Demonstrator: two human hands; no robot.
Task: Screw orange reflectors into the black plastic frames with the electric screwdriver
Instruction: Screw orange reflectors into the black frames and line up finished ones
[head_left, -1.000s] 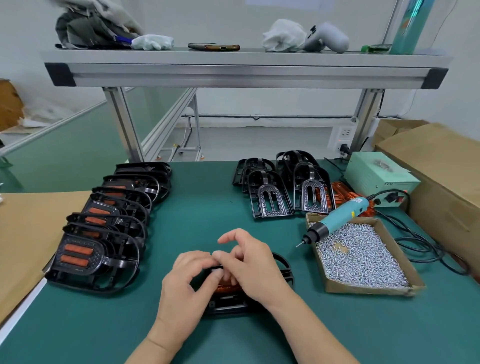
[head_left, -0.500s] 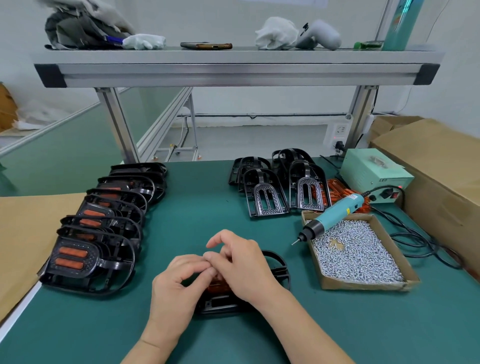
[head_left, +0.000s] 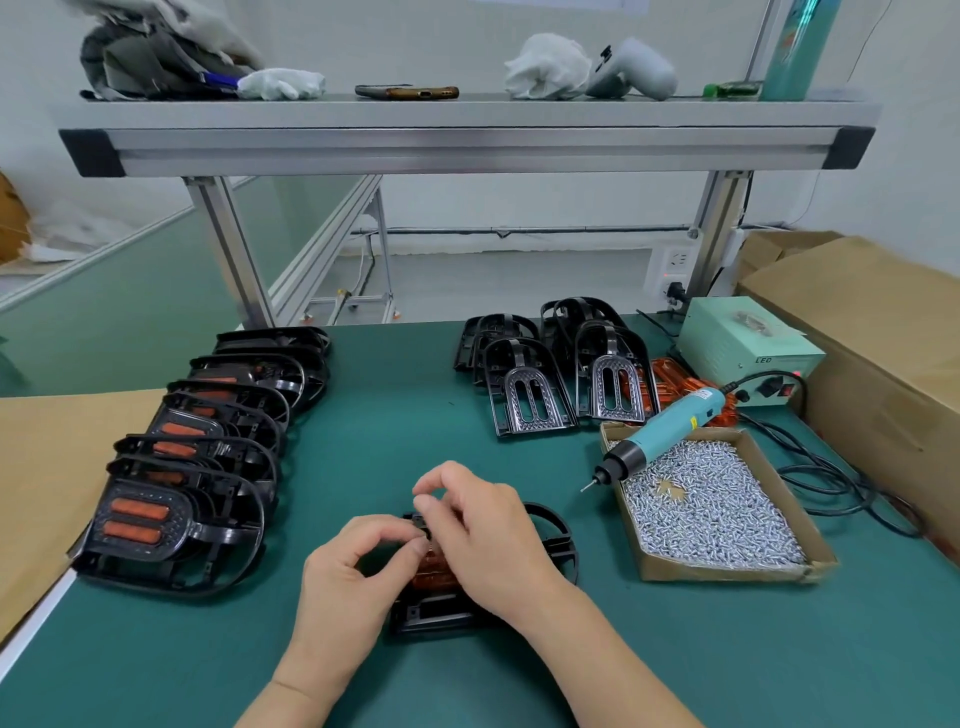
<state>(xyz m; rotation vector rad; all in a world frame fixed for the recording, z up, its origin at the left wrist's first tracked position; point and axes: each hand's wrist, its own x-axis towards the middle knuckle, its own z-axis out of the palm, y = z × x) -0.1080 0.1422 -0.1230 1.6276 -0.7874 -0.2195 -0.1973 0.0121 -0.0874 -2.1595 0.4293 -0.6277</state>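
Note:
A black plastic frame (head_left: 557, 535) lies flat on the green mat at centre front, with an orange reflector (head_left: 430, 570) seated in it. Both hands cover most of it. My left hand (head_left: 347, 582) curls over its left side, thumb and forefinger pinching the frame's upper left corner. My right hand (head_left: 485, 538) rests across the middle, its thumb and forefinger pinched together over that same corner on something tiny, apparently a screw, hidden by the fingers. The teal electric screwdriver (head_left: 670, 426) lies unheld across the screw box (head_left: 727, 572).
A row of finished frames (head_left: 171, 514) lines the left. Empty frames (head_left: 530, 395) and loose orange reflectors (head_left: 670, 376) stand at the back right, beside a power supply (head_left: 748, 348) with trailing cables. A cardboard box (head_left: 883, 338) borders the right edge. A metal shelf (head_left: 467, 140) spans overhead.
Both hands stay on the frame. My right fingers have curled in and pinched closer over the frame's upper left corner; my left thumb and forefinger have shifted up to meet them.

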